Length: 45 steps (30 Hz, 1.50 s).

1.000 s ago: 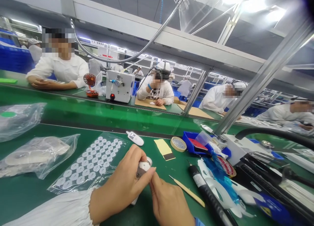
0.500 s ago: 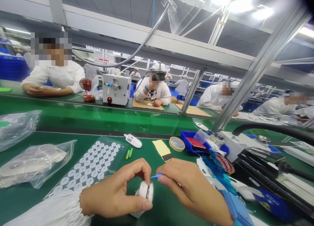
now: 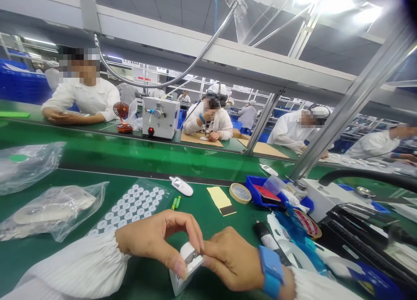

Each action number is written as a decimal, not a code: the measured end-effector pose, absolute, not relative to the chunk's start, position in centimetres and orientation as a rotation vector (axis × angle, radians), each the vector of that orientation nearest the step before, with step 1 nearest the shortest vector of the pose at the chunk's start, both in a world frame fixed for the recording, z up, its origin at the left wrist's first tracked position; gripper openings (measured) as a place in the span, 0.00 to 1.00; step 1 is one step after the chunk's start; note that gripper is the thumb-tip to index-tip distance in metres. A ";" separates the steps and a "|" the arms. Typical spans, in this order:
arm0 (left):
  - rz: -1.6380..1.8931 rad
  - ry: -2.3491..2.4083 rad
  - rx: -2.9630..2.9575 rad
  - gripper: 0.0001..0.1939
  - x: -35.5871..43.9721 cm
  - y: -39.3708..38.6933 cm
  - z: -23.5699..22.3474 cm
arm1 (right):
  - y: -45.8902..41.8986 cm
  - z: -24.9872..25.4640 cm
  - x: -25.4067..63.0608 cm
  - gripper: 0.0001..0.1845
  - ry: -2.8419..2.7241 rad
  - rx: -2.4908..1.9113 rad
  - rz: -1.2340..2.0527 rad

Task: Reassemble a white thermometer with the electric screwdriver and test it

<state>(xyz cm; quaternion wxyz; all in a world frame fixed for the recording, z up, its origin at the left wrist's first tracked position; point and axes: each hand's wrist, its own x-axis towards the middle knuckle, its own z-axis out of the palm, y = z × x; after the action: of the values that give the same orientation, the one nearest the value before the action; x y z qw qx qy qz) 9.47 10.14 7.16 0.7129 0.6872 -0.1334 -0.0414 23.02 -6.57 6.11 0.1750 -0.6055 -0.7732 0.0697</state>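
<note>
My left hand (image 3: 156, 239) is closed around a small white plastic housing (image 3: 188, 250), thumb on the near side and fingertips on the far side. The housing is tilted, with a dark gap or slot on its right side. Under it, a white block-like piece (image 3: 178, 286) shows partly. My right hand (image 3: 231, 256), wearing a blue wristband (image 3: 272, 269), has its thumb and index finger pinched at the housing's right edge. What lies between those fingertips is hidden.
Beyond my hands lie a sheet of round white stickers (image 3: 133, 204), green batteries (image 3: 176, 202), a white handheld device (image 3: 181, 186), yellow paper (image 3: 219, 197) and a tape roll (image 3: 240, 193). Right are a blue tray (image 3: 252, 189) and a black screwdriver (image 3: 265, 235). Co-workers sit across the bench.
My right hand has turned and moved in against the housing; the blue tip once showing in its fingers is out of sight. My left hand has tilted the housing. The view has shifted slightly.
</note>
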 end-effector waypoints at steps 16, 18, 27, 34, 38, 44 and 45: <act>0.582 -0.463 2.427 0.14 6.6 6.1 6.2 | -7.9 2.4 22.2 0.27 -1.173 -1.854 0.654; 0.375 -0.585 2.517 0.18 5.9 5.1 5.8 | -8.3 2.5 20.3 0.29 -0.994 -1.515 1.117; 0.323 0.221 1.840 0.31 5.4 4.4 0.5 | -8.4 0.7 18.1 0.33 -0.778 -1.283 1.349; -0.051 0.179 1.357 0.25 7.0 3.5 1.1 | -8.0 0.9 17.9 0.26 -0.912 -1.201 1.333; -0.092 0.169 1.306 0.23 7.2 3.8 2.0 | -7.7 1.6 17.7 0.23 -0.916 -1.190 1.319; -0.201 0.002 0.943 0.29 7.5 4.3 1.5 | -7.9 2.1 17.9 0.27 -0.807 -1.217 1.466; -0.211 -0.023 0.888 0.30 7.6 4.4 1.3 | -7.9 2.1 17.9 0.28 -0.773 -1.241 1.481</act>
<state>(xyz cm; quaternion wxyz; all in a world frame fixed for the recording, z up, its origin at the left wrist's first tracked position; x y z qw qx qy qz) 7.56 4.37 1.29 0.8977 0.4286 -0.0112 -0.1021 17.88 -7.87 2.10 0.5058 -0.5143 -0.3203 0.6141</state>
